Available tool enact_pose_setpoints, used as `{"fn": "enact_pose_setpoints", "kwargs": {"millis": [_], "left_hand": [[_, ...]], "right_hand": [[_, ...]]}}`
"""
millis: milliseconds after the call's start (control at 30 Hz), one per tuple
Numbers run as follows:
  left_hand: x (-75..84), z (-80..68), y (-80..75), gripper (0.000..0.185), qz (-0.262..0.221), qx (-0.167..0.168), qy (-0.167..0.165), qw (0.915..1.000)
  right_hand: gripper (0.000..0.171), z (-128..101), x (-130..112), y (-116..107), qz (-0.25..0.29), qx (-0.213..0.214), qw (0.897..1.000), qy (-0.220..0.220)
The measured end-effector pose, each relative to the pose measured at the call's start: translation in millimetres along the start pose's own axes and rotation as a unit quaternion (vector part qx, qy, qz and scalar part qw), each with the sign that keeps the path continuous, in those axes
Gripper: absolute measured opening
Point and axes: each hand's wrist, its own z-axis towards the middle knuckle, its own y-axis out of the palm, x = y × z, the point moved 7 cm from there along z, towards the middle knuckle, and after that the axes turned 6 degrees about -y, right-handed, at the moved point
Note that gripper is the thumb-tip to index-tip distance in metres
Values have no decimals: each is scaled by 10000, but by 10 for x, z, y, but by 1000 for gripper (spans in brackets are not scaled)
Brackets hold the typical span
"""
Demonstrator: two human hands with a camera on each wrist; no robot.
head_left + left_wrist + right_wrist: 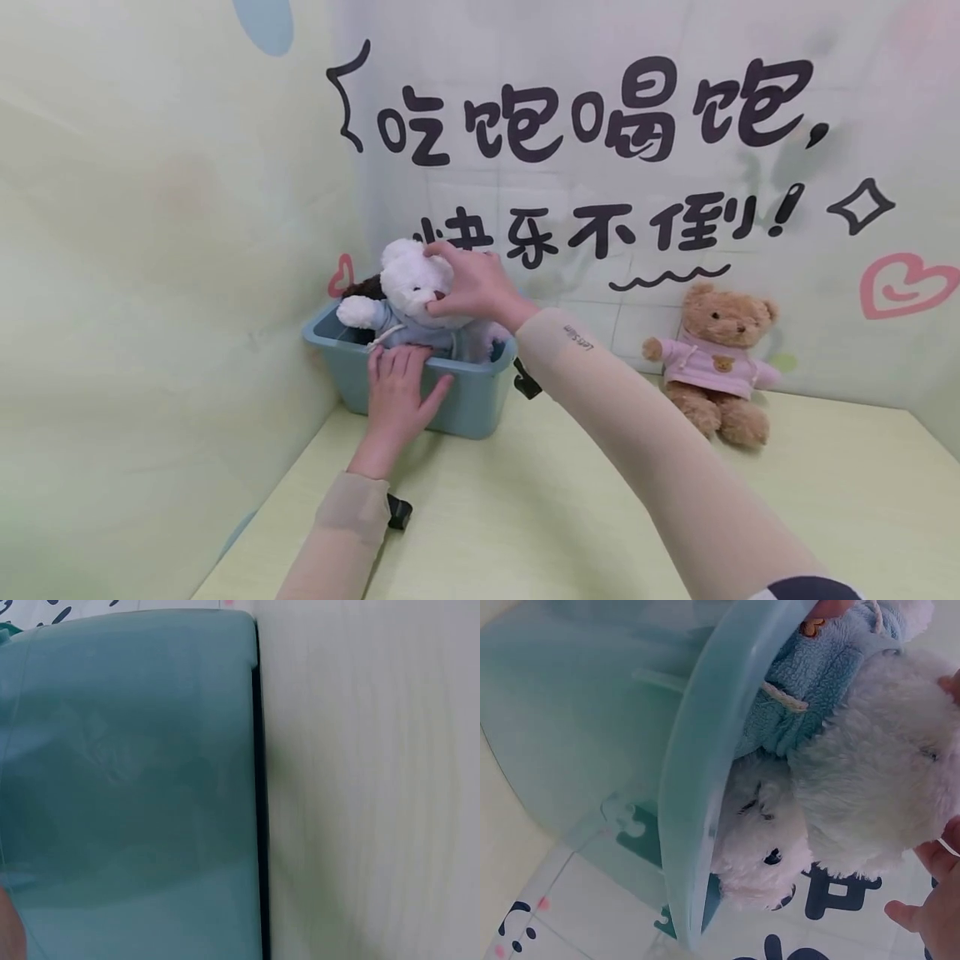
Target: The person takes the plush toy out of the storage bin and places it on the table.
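White bear's head (408,279) in right hand (472,287), seemingly.

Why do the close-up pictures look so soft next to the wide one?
Head view: even light, sharp lettering, white bear clear. Left wrist view: teal bin fills the frame, too close, featureless. Right wrist view: bin rim blurred and tilted, the plush fur soft.

The teal bin (480,400) is smooth, slightly glossy translucent plastic. The white bear (408,287) is fluffy plush in a blue fleece hoodie (817,690); the brown bear (716,358) is shaggy plush. The worktop (562,508) looks matt, faintly wood-grained.
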Motion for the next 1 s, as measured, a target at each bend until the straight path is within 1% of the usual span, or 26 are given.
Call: {"fn": "enact_pose_setpoints", "kwargs": {"millis": [100, 367, 467, 567, 700, 800, 933, 1000], "left_hand": [[-2, 0, 3, 60, 44, -27, 6, 10000], [-8, 10, 3, 61, -48, -49, 13, 10000], [-8, 17, 0, 61, -68, -6, 40, 10000], [-10, 30, -10, 60, -115, 14, 41, 9999], [-20, 52, -14, 57, -134, -45, -7, 9999], [-27, 45, -10, 54, -103, -76, -34, 9999], [-26, 16, 3, 52, -49, -13, 32, 10000], [-34, 11, 4, 51, -21, 13, 51, 10000]], "right_hand": [[70, -19, 24, -33, -38, 65, 10000, 4], [72, -17, 28, -126, -15, -15, 10000, -31], [73, -1, 36, -132, 83, -109, 9999, 23], [76, -4, 42, -92, 124, -337, 9993, 138], [87, -11, 25, 1, -299, -564, 9979, 128], [90, -23, -25, 74, -731, -539, 9958, -96], [77, -59, -96, 151, -1285, -620, 9888, -449], [69, -59, -112, 181, -1451, -700, 9858, -478]]}}
